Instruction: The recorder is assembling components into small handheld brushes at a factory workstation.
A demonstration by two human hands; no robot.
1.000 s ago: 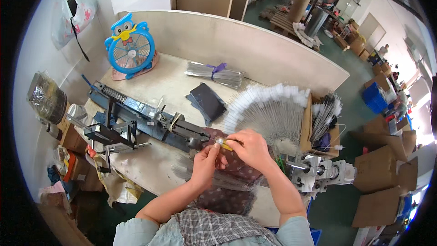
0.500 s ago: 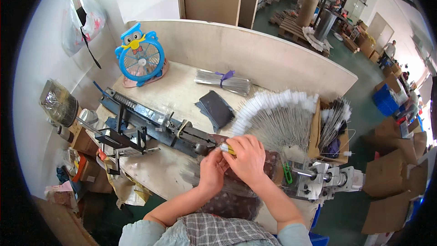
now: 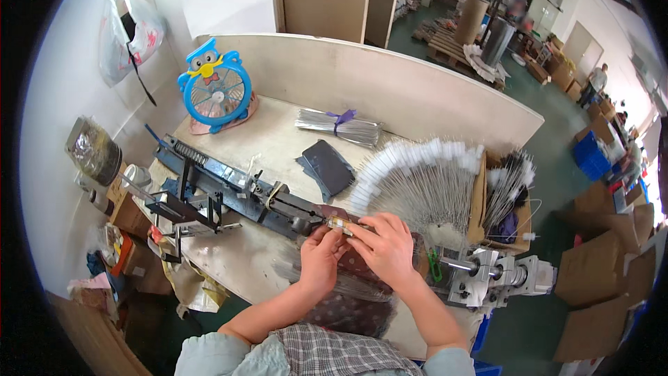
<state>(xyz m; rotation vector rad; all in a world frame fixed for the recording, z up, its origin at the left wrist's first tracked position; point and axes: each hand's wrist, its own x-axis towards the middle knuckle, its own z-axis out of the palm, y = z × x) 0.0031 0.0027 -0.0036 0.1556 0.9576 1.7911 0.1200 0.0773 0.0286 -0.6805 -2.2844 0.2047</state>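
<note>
Your right hand (image 3: 383,247) pinches the small yellow-and-white piece (image 3: 339,223) just beside the metal rig (image 3: 240,195), where it could slip if your left hand (image 3: 321,257), its grip unclear, steadies it poorly.

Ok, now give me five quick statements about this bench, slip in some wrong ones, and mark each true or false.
1. The left hand and right hand meet at a small piece. True.
2. The fan has a red frame. False: its frame is blue.
3. A plastic bag hangs to the left of the fan. True.
4. The purple tie is wrapped around the plastic bag. False: it is around a bundle of wires.
5. The white-tipped wires are spread out in an arc. True.
</note>
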